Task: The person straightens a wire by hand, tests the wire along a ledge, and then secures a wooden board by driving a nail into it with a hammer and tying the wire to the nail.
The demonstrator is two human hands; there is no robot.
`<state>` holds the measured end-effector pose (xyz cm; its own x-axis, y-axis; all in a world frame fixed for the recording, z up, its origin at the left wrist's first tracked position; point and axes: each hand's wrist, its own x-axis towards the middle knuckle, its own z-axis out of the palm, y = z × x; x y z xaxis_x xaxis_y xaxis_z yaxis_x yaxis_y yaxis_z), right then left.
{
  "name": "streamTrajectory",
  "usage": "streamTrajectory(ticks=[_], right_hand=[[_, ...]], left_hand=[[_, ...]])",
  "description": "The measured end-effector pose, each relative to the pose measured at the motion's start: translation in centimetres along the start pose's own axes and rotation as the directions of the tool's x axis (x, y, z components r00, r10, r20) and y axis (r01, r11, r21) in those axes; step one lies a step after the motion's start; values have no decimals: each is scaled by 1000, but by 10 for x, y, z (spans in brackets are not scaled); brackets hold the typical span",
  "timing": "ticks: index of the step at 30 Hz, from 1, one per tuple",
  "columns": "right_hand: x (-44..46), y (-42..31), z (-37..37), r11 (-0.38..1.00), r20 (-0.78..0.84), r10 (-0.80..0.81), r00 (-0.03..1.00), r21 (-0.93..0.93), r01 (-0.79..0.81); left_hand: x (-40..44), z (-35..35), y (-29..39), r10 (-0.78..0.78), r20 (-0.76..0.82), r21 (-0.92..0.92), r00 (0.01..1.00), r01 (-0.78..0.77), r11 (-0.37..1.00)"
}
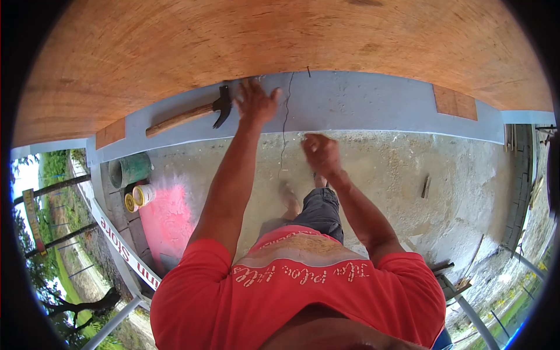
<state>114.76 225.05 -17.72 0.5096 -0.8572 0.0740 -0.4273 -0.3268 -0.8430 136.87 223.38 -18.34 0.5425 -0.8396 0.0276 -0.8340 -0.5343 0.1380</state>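
My left hand point(255, 104) reaches over the blue-grey ledge point(361, 105) with its fingers spread, a little blurred, close to the foot of the plywood panel point(280, 35). Just left of it, a claw hammer point(195, 112) with a wooden handle lies on the ledge, its dark head toward my hand. My right hand point(322, 154) is closed, held in front of the ledge's near edge; whatever its fingers hold, if anything, is hidden. Between and beyond the hands, a nail point(309, 72) sticks out near the panel's bottom edge.
Small plywood pieces point(455, 102) sit at both ends of the ledge. On the left stand a green bucket point(133, 169) and yellow-lidded tubs point(140, 196) beside pink powder or paint point(169, 219). A wood scrap point(426, 186) lies on the concrete floor point(373, 175). A crack runs across ledge and floor.
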Motion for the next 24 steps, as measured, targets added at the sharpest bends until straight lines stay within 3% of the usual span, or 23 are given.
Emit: streamTrajectory(ticks=[1, 5, 7, 9, 10, 12, 13, 14, 16, 19, 22, 23, 24], right_hand=[[-9, 3, 9, 999, 31, -36, 999, 27, 35], [-31, 12, 18, 995, 167, 59, 984, 74, -72], [-25, 16, 9, 999, 60, -23, 998, 25, 21], [-5, 12, -6, 999, -50, -36, 998, -10, 36], [13, 7, -17, 1000, -111, -1, 994, -17, -1], [56, 15, -33, 995, -191, -93, 977, -63, 83], [78, 19, -36, 991, -240, -129, 962, -56, 119], [97, 23, -38, 987, -289, -163, 943, -49, 156], [130, 33, -36, 973, -257, -216, 942, -131, 188], [161, 45, -26, 968, -234, -141, 962, -238, 84], [173, 42, -20, 994, -180, 24, 983, -98, -42], [171, 41, -19, 957, 8, -22, 1000, -290, 23], [167, 34, -21, 880, 203, -32, 979, -458, 124]], left_hand=[[7, 1, -4, -47, 24, 10, 999, 47, 999], [-25, -6, -7, 5, -39, 134, 999, 1, 991], [-63, -29, 5, 106, 144, -117, 984, -90, 989], [-110, -16, 12, 55, 87, -390, 995, -16, 921], [-123, -7, 13, 48, 24, -413, 999, -34, 910], [-142, 9, 14, 22, -98, -463, 995, -65, 884], [-144, 14, 17, -68, 30, -687, 997, 70, 723], [-143, 8, 18, -105, 261, -797, 960, 276, 537], [-136, -9, 23, -9, 662, -746, 750, 659, 97], [-161, -3, 53, 37, 583, -794, 812, 559, 240], [-152, -13, 66, 78, 712, -679, 698, 713, -178], [-144, -7, 64, 135, 695, -673, 706, 705, -224], [-139, -7, 68, 141, 683, -709, 716, 697, -107]])
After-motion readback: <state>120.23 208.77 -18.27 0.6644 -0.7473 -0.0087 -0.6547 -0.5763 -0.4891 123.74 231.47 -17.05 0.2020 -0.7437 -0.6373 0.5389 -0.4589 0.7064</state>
